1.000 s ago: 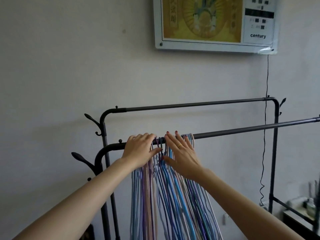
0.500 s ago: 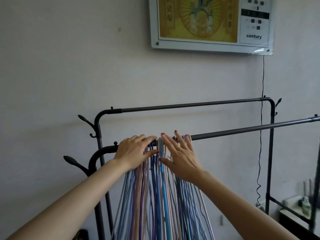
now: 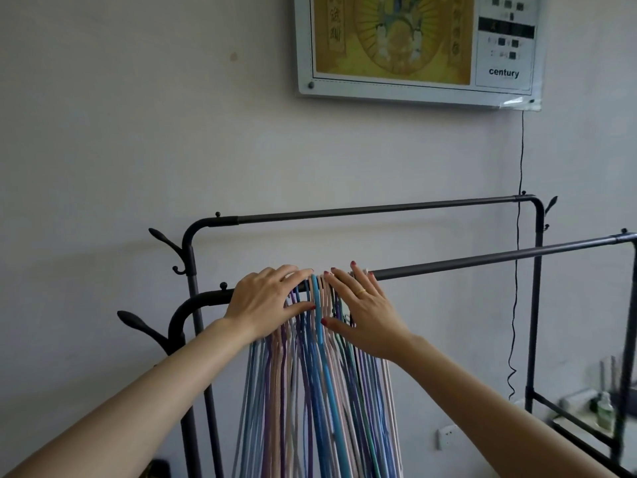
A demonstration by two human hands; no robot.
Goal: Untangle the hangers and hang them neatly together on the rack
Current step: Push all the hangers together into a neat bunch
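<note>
Hangers [image 3: 324,391], thin plastic ones in blue, purple, pink and white, hang bunched on the dark metal rack's [image 3: 482,262] front rail; both hands, left [image 3: 263,305] at 9 o'clock, right [image 3: 367,315] at 3 o'clock, press them open-fingered.

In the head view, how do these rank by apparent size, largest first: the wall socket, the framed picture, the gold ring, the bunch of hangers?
1. bunch of hangers and framed picture: similar, both cut off, so unsure
2. wall socket
3. gold ring
</note>
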